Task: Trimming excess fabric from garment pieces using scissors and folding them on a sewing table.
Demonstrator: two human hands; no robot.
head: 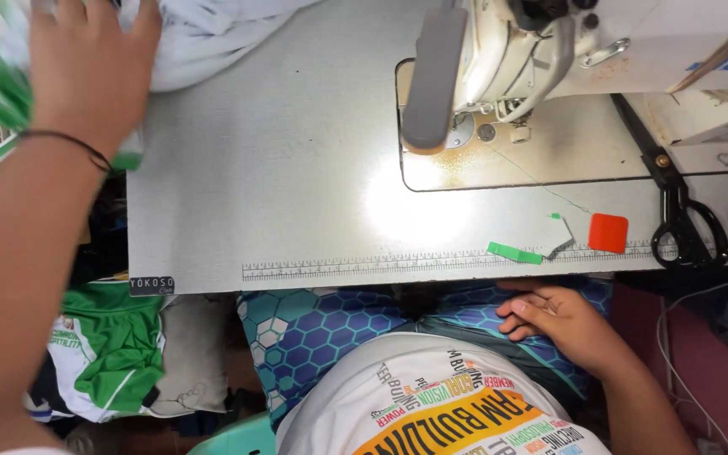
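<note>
My left hand (86,67) reaches to the far left corner of the grey sewing table (271,168) and presses on a heap of white and green fabric (204,34); a thin black band circles its wrist. Whether its fingers grip the cloth I cannot tell. My right hand (554,316) rests with loosely curled fingers on my lap, below the table's front edge, holding nothing. The white sewing machine (549,50) stands at the far right of the table.
Black scissors (684,219) lie right of the machine plate. A small red square (608,232) and green fabric scraps (516,253) lie near the printed ruler on the front edge. Green and white garments (107,354) are piled on the floor at left.
</note>
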